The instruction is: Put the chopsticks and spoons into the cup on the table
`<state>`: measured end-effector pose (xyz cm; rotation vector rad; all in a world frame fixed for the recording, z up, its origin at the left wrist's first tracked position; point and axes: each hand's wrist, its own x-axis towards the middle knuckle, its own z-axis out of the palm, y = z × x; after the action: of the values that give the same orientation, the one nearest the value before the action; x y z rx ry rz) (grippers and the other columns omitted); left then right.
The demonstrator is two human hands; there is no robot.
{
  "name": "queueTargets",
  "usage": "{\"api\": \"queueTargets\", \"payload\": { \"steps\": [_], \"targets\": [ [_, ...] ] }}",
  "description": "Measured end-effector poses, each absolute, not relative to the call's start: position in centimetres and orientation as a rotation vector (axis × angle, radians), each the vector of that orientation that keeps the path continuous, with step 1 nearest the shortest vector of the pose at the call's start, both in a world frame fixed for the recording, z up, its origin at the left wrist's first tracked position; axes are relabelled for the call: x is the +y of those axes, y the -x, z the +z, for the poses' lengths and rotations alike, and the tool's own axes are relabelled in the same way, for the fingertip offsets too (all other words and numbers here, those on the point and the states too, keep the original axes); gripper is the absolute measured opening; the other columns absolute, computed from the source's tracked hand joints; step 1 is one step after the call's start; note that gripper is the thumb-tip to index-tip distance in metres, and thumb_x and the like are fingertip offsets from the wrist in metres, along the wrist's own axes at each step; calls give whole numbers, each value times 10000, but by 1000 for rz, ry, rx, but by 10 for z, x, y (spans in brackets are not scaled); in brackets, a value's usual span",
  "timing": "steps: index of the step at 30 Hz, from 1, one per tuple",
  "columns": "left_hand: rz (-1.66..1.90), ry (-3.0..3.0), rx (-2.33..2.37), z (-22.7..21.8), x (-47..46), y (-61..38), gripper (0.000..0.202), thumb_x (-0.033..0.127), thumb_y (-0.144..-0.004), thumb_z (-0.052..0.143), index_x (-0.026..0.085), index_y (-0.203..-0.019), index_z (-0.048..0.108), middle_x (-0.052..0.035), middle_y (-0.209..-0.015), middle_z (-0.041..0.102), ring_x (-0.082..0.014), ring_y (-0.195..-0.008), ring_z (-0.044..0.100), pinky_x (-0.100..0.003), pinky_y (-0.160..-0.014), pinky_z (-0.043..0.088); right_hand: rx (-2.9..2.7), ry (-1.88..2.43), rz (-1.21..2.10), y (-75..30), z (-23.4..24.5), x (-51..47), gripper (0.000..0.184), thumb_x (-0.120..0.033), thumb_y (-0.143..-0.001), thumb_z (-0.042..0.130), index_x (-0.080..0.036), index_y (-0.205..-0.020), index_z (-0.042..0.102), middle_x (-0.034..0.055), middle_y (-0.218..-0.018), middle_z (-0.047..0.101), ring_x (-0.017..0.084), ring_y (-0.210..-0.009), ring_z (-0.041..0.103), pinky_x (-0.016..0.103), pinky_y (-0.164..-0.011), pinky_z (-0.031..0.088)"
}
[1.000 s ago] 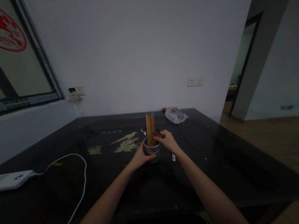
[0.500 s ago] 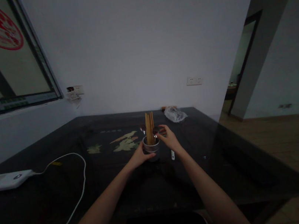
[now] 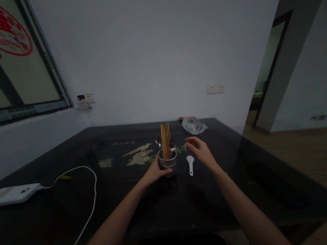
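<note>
A grey utensil cup [image 3: 168, 163] stands upright on the dark table, and my left hand [image 3: 155, 172] is wrapped round its left and near side. Several wooden chopsticks [image 3: 165, 140] rise from the cup. Metal spoons [image 3: 172, 145] lean in it on either side of the chopsticks. To the right of the cup, my right hand [image 3: 200, 149] hovers with fingers bent and apart, holding nothing that shows. Below and left of that hand, a white soup spoon [image 3: 190, 165] lies on the table, its handle toward me.
A crumpled clear plastic bag [image 3: 193, 126] sits by the wall at the table's far side. On the left lies a white power bank [image 3: 10, 195] with a white cable [image 3: 92, 190] running to the near edge. A dark flat object [image 3: 275, 183] is at the right.
My right hand has moved away from the metal spoon in the cup, to the right. More of the white soup spoon now shows. My left hand still holds the cup.
</note>
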<state>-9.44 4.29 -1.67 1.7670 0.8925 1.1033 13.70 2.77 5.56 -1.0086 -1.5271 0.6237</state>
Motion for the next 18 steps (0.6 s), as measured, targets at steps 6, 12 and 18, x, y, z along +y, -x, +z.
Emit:
{"api": "queueTargets", "payload": {
  "steps": [6, 12, 18],
  "targets": [
    [1080, -1767, 894, -14, 40, 95, 879, 330, -586, 808, 144, -1312, 348, -181, -1340, 473, -288, -1236, 461, -461, -1064, 324, -1451, 1168, 708, -170, 23, 20, 346, -466, -712, 583, -144, -824, 639, 81, -753, 659, 204, -697, 602, 291, -583, 465],
    [1075, -1760, 917, -12, 39, 96, 898, 322, -566, 819, 156, -1316, 355, -174, -1339, 477, -297, -1232, 463, -474, -1069, 317, -1511, 1240, 587, -169, 10, 25, 310, -443, -715, 572, -152, -781, 656, 73, -727, 672, 209, -694, 611, 296, -597, 458],
    [1083, -1701, 901, -19, 45, 97, 879, 309, -560, 826, 154, -1298, 375, -179, -1324, 489, -295, -1233, 463, -481, -1075, 304, -1576, 1280, 522, -166, 9, 23, 276, -409, -733, 527, -161, -735, 649, 61, -708, 671, 200, -684, 612, 299, -642, 452]
  ]
}}
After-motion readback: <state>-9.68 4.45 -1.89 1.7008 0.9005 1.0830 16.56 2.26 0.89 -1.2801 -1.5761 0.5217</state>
